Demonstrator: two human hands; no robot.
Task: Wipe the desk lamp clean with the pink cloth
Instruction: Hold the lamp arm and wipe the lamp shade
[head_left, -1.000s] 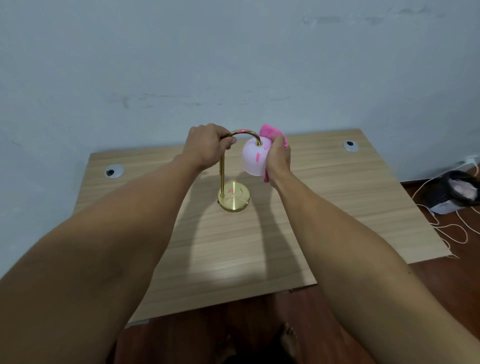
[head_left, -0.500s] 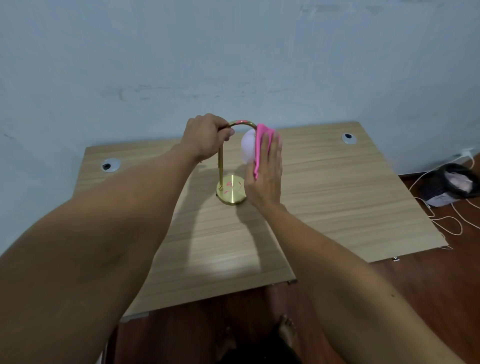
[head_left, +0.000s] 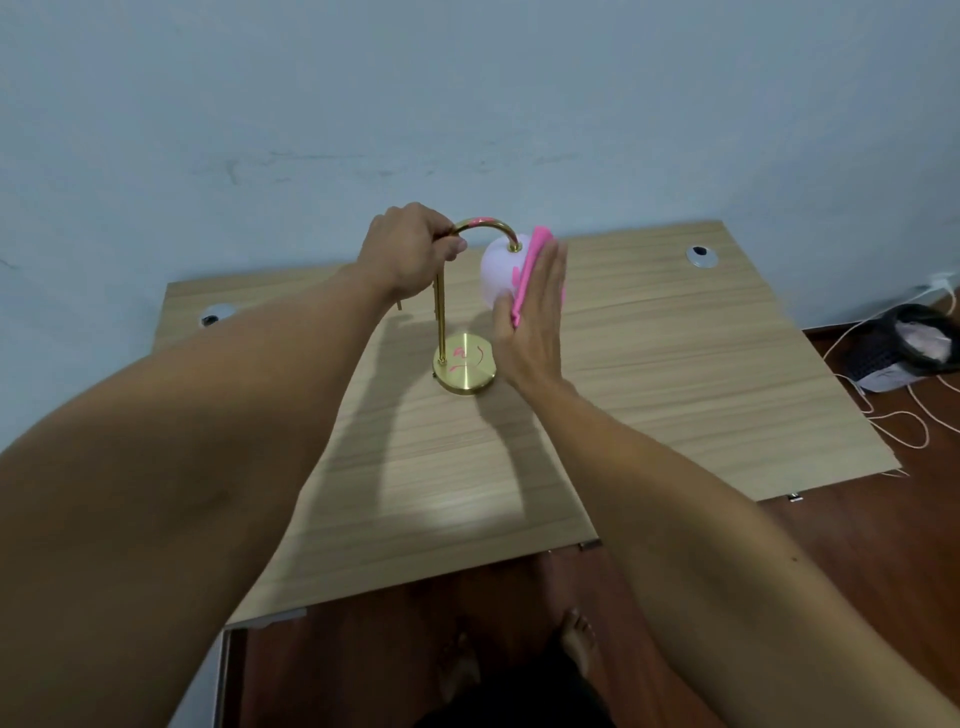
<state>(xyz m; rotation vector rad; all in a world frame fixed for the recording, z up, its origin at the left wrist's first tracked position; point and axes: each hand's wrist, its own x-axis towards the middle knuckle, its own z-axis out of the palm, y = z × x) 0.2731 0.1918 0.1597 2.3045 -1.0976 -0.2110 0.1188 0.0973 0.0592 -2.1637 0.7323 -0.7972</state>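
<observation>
A desk lamp stands near the back middle of the wooden desk (head_left: 649, 364), with a gold round base (head_left: 465, 366), a gold arched stem (head_left: 485, 226) and a white shade (head_left: 498, 275) hanging from the arch. Pink marks show on the base, the arch and the shade. My left hand (head_left: 408, 249) is closed around the top left of the stem. My right hand (head_left: 535, 322) lies flat, fingers up, pressing the pink cloth (head_left: 530, 270) against the right side of the shade. Most of the cloth is hidden behind the palm.
Two round cable grommets sit in the desk, one at the left (head_left: 213, 316) and one at the right (head_left: 701, 255). A pale wall rises right behind the desk. On the floor at the right lie a black bag (head_left: 904, 351) and white cords. Bare feet (head_left: 576, 639) show below the desk's front edge.
My right hand went from cupping the shade with bunched cloth to a flat palm, and has shifted from the shade's front to its right side. The left hand keeps its grip on the stem.
</observation>
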